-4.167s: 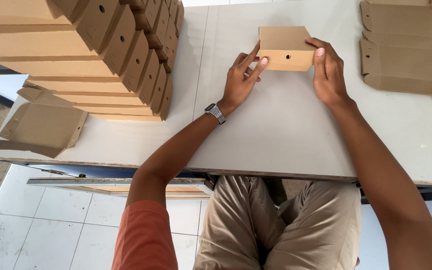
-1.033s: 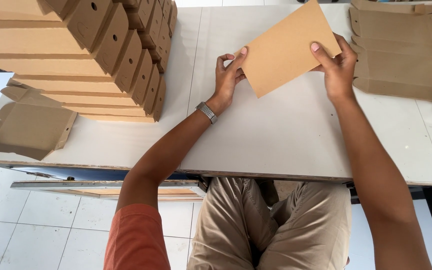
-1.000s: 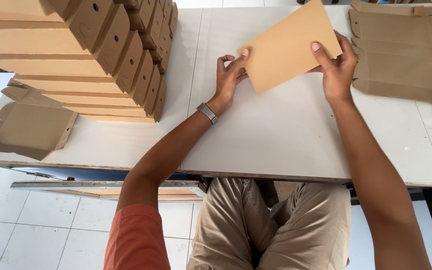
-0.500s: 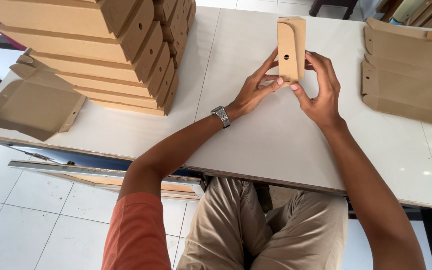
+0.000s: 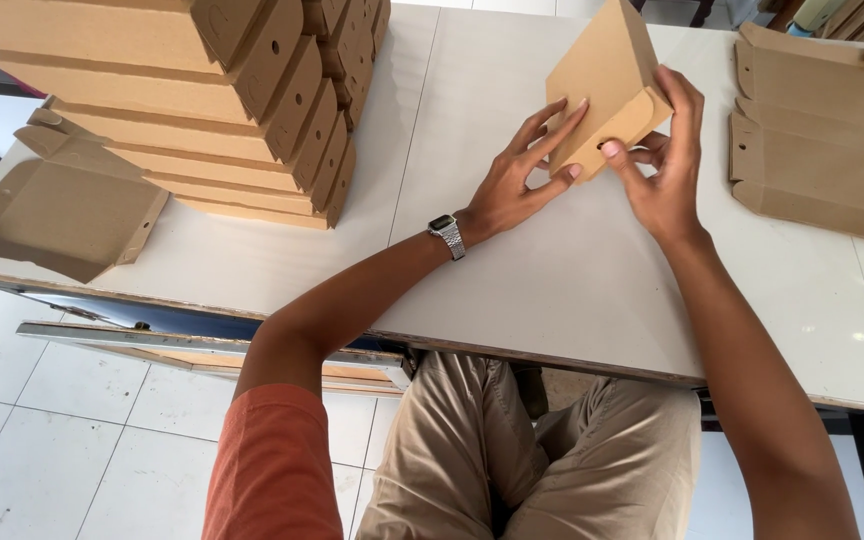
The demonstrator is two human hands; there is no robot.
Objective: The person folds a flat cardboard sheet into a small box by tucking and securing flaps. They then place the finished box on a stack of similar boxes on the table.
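far off to the left of both hands, an opened-out brown cardboard piece (image 5: 47, 215) lies flat at the table's corner, matte, with tabs sticking out. next along, a tall leaning stack of folded boxes (image 5: 202, 90), same dull kraft board, each end face showing a small round hole. the white table (image 5: 552, 280) is smooth and a little speckled.

now the left hand (image 5: 517, 185), metal wristwatch (image 5: 446, 234) on its wrist: fingers spread and straight, tips pressed flat against the near face of the cardboard box (image 5: 607, 85). the box is held up off the table between the two hands, a flat wedge-like shape with crisp folded edges; its long axis runs from low by the left fingertips up and away to the right, tilted, narrow end flap facing the person. the right hand (image 5: 662, 165) curls around that lower right corner, thumb pressing the rounded flap. beyond the right hand, flat die-cut blanks (image 5: 822, 150) lie stacked.
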